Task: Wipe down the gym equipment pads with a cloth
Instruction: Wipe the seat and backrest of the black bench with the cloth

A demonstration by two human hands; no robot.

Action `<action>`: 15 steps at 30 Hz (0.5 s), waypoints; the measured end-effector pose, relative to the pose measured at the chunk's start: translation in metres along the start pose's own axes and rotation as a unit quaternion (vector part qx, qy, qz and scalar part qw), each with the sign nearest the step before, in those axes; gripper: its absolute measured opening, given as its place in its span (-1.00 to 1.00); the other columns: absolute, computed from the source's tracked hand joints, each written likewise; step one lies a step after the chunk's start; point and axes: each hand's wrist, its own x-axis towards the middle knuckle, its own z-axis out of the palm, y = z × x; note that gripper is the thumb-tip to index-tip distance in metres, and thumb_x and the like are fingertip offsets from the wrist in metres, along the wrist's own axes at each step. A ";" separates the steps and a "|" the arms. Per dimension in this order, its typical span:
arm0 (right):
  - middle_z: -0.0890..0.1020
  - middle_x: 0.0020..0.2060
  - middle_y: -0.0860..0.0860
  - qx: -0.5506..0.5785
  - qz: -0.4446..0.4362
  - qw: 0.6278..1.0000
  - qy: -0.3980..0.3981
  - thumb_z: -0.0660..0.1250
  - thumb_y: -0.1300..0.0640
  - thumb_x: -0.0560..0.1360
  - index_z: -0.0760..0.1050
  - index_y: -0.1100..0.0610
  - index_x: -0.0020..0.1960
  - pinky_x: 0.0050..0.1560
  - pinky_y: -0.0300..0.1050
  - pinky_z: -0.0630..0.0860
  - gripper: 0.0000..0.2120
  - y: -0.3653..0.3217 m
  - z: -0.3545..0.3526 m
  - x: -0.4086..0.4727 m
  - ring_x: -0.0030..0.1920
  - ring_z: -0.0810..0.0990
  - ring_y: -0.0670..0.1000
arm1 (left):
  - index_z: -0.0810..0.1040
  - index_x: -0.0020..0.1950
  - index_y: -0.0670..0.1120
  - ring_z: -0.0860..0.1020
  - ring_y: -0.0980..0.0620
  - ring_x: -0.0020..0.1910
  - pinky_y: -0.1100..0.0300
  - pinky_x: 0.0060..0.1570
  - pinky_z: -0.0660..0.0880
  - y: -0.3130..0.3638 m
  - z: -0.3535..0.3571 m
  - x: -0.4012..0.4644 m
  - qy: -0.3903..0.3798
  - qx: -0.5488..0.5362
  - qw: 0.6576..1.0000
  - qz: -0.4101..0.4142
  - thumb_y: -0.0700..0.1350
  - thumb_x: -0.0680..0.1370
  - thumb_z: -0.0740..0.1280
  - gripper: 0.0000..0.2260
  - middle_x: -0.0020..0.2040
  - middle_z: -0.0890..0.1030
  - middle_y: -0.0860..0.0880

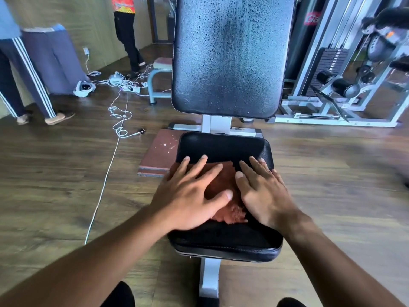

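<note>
Cloth (223,185), a rusty orange one, sits flat on the black seat pad (223,238), pinned there by both hands. Left hand (188,193) and right hand (263,193) lie with fingers spread straight, pressing down, not gripping. Looks like the seat's mid-wipe, while the upright back pad (230,56) is covered in droplets, so I'd guess that's not done yet. Only writing around is a red label (311,18) behind, too cut off to read.

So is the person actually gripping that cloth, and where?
No grip: both the left hand and right hand press flat on the orange cloth, fingers straight.
</note>
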 end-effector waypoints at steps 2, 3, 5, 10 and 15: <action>0.03 0.62 0.03 -0.012 0.002 1.000 0.000 -0.48 -0.28 0.34 0.11 0.01 0.60 0.55 0.08 -0.14 -0.06 0.002 0.002 0.000 0.61 -0.13 0.07 | -0.12 0.51 0.40 -0.18 0.01 0.58 -0.15 0.51 -0.08 -0.006 -0.007 0.031 -0.026 0.002 1.000 -0.010 0.52 0.44 -0.11 -0.34 0.58 -0.19 0.21; 0.02 0.63 0.03 -0.017 -0.002 1.000 -0.002 -0.49 -0.27 0.33 0.10 0.01 0.60 0.55 0.07 -0.15 -0.05 0.002 0.002 0.000 0.61 -0.15 0.07 | -0.12 0.52 0.39 -0.18 0.00 0.58 -0.17 0.51 -0.09 -0.009 -0.009 0.045 -0.040 0.007 0.999 -0.015 0.51 0.45 -0.11 -0.35 0.59 -0.19 0.19; 0.00 0.63 0.04 -0.024 -0.010 1.000 0.001 -0.49 -0.27 0.33 0.09 0.04 0.60 0.55 0.06 -0.18 -0.04 0.002 0.002 -0.003 0.61 -0.17 0.06 | -0.12 0.52 0.37 -0.18 -0.02 0.58 -0.20 0.50 -0.12 -0.012 -0.008 0.060 -0.043 0.025 0.999 -0.012 0.52 0.42 -0.15 -0.32 0.60 -0.19 0.15; 0.01 0.63 0.02 -0.012 -0.004 1.000 0.012 -0.65 -0.44 0.31 0.10 0.02 0.61 0.55 0.03 -0.21 0.10 0.002 0.002 -0.004 0.61 -0.14 0.05 | -0.14 0.54 0.35 -0.19 0.01 0.58 -0.19 0.49 -0.14 -0.014 -0.001 0.048 -0.031 0.034 0.999 0.010 0.49 0.42 -0.17 -0.31 0.59 -0.21 0.15; -0.03 0.63 -0.01 0.007 0.024 1.000 0.007 -0.37 -0.28 0.54 0.04 0.01 0.62 0.55 -0.03 -0.18 -0.25 -0.006 -0.004 -0.005 0.61 -0.16 -0.01 | -0.13 0.51 0.39 -0.18 0.01 0.58 -0.21 0.48 -0.18 -0.018 -0.008 0.090 -0.035 0.045 0.998 0.010 0.51 0.46 -0.16 -0.36 0.60 -0.18 0.15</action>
